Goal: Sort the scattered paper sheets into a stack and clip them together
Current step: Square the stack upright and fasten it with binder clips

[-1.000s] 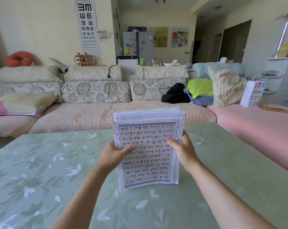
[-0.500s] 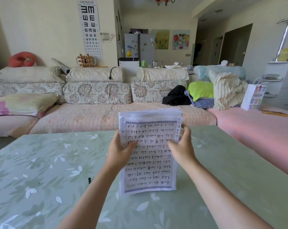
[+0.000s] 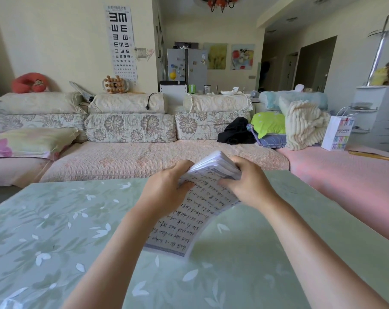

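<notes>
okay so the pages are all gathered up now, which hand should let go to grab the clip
Probably the left hand: it only pinches the paper stack at its side, while the right hand clamps the top edge. No clip shows in view.

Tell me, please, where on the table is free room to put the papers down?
The table is bare left of the left hand, out to its left edge. It is also bare right of the right hand, toward the pink seat. The middle is crowded: both hands grip the papers, and both forearms cross the near part.
</notes>
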Motion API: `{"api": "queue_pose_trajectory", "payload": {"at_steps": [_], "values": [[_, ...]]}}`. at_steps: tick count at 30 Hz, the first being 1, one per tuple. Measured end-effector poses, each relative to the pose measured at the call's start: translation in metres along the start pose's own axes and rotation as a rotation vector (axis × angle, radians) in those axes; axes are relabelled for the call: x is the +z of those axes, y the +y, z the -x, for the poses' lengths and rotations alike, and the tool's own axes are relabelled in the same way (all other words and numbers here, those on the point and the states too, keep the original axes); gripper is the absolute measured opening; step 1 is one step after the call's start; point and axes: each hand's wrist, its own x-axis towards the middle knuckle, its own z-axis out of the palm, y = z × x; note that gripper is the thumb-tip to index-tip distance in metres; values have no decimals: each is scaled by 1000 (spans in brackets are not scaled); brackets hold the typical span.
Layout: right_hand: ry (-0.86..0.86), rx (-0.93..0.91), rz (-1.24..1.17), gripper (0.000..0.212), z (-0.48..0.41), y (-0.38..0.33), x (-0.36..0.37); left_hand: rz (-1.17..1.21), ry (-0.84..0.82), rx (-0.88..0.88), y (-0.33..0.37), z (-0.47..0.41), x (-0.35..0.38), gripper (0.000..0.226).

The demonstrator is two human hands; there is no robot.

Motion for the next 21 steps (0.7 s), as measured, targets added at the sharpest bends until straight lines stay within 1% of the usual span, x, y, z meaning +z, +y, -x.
{"api": "queue_pose_trajectory", "payload": {"at_steps": [2,3,5,6,7,8,9,13,15,16,18,21], "values": [[-39,51,-57,24,0,6,3,18,-53,-6,-2,0,3,30],[-62,81,-90,23,2,10,5,35,-127,-31,-8,1,4,32],[-60,113,-141,23,5,20,9,0,-348,-105,-29,7,6,40],[-38,133,-156,22,6,25,9,-53,-446,-158,-43,11,7,38],[-10,150,-178,22,7,28,7,-69,-483,-221,-55,15,6,31],[17,172,-209,22,8,31,5,-22,-460,-293,-65,18,5,23],[41,187,-243,23,9,34,3,90,-384,-367,-71,21,4,18],[101,296,-421,17,15,49,7,678,81,-618,-61,20,2,27],[126,373,-516,18,21,58,18,887,238,-678,-54,20,4,34],[127,409,-557,18,26,62,25,952,288,-693,-52,21,7,36],[90,465,-599,20,38,73,40,1027,331,-734,-49,27,17,36],[-16,563,-545,24,51,90,57,973,283,-774,-47,44,40,38]]}}
